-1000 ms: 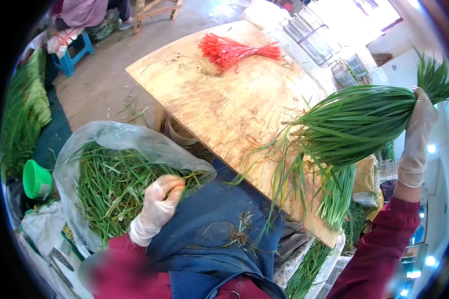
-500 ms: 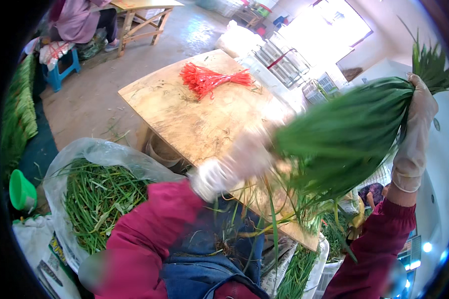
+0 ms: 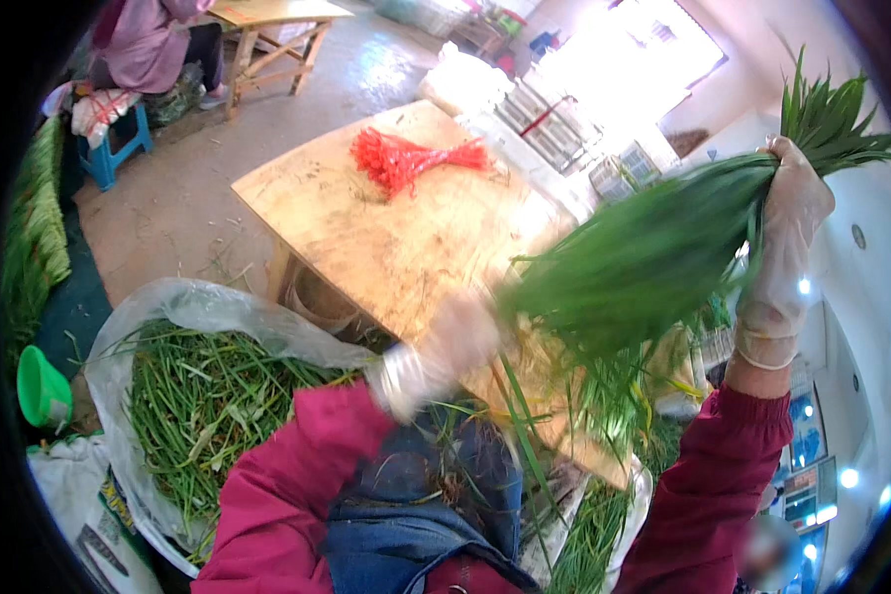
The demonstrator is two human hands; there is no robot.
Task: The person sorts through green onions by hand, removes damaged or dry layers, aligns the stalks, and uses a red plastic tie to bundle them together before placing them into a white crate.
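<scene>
My gloved right hand (image 3: 800,193) is closed round one end of a big bunch of green chives (image 3: 653,243), raised at the right. Short leaf ends fan out beyond that fist, while the long part hangs down to the left, blurred by motion. My gloved left hand (image 3: 455,342) is at the bunch's lower left end, over the near edge of the wooden table (image 3: 346,228). Motion smears its fingers, so I cannot make out whether they grip any leaves. Loose yellowish and green strands dangle below the bunch, above my blue apron (image 3: 406,535).
Red ties (image 3: 416,158) lie bundled on the table. A clear plastic bag (image 3: 208,297) of leaf scraps stands at the left, near a green tub (image 3: 45,386). More greens (image 3: 594,525) lie below the table's right corner. A person (image 3: 148,45) sits at the far left by another table (image 3: 277,12).
My right hand and the chives have shifted a little left in view. My left hand has moved left and down. Loose strands below the bunch have swung.
</scene>
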